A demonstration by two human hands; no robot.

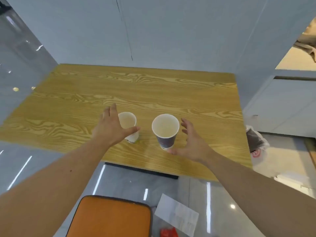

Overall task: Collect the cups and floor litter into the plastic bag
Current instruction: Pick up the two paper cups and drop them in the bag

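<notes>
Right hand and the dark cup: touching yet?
Apart. The head view shows wood grain between the right hand's curled fingers and the dark cup; only the thumb tip nears its base.

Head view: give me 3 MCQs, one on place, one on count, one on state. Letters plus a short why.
1. Where is the white paper sheet? A on the table B on the floor C in a cup
2. How many cups stand on the table? A one B two C three
3. Right hand grip? A open beside the dark cup B closed round it C lifting it

B: it lies on the tiles by the orange seat.
B: white cup and dark cup.
A: fingers spread, cup upright on the table.
</notes>
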